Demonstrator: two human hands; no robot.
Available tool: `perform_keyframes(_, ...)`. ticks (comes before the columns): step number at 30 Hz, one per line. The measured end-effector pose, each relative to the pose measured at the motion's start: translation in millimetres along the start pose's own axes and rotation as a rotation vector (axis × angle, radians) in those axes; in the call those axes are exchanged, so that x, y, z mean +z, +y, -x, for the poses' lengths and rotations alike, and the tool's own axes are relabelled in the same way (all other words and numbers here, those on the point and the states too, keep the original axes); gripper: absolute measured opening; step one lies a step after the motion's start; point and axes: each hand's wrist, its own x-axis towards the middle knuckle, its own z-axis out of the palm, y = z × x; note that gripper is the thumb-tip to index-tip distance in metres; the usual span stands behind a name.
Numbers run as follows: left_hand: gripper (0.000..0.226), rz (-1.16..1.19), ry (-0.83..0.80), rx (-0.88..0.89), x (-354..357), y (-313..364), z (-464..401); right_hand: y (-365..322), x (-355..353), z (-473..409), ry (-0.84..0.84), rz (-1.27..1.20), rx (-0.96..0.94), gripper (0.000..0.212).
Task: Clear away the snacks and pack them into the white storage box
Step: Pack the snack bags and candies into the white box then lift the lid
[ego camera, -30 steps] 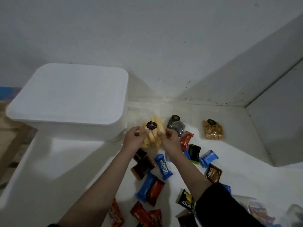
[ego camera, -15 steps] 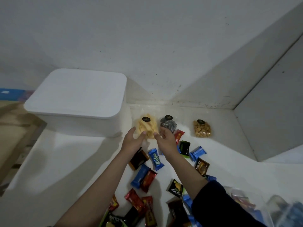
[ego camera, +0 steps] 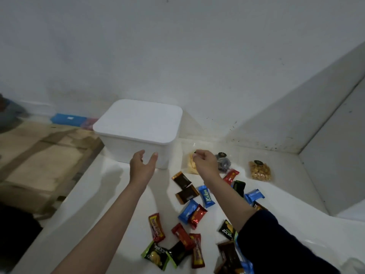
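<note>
On glossy white counter [ego camera: 110,180], open left hand [ego camera: 142,165] nears rounded, lidded box [ego camera: 138,123].

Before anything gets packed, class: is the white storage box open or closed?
Closed. The lid sits flat and flush over the white storage box, and none of its inside shows.

- A pale wall [ego camera: 177,56] fills the upper view, with dark specks and stains near its base.
- A white glossy counter [ego camera: 110,194] runs below it and reflects dim light.
- On the right a grey-white slanted panel [ego camera: 296,119] meets the wall in a corner.
- At left lies a lower brown wooden surface [ego camera: 39,159], worn and streaked.
- A blue flat object [ego camera: 68,119] lies by the wall's foot.
</note>
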Motion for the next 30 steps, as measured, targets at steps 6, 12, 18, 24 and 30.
perform_keyframes(6, 0.069, -0.057, 0.195, 0.018, -84, 2, -84, -51, 67, -19, 0.018, 0.074, 0.035, 0.052)
perform_keyframes(12, 0.054, -0.257, 0.189, 0.156, -146, 12, -173, -79, 133, -58, 0.098, 0.196, 0.175, 0.057)
perform_keyframes(18, 0.076, -0.399, -0.136, 0.023, -156, 8, -242, -84, 160, -85, 0.26, 0.151, 0.36, 0.059)
perform_keyframes(24, 0.095, -0.148, -0.158, -0.043, -140, -5, -269, -70, 158, -106, 0.285, -0.144, 0.346, 0.071)
perform_keyframes(30, 0.056, 0.23, -0.177, -0.174, -138, -11, -255, -65, 153, -100, 0.267, -0.317, 0.311, 0.087)
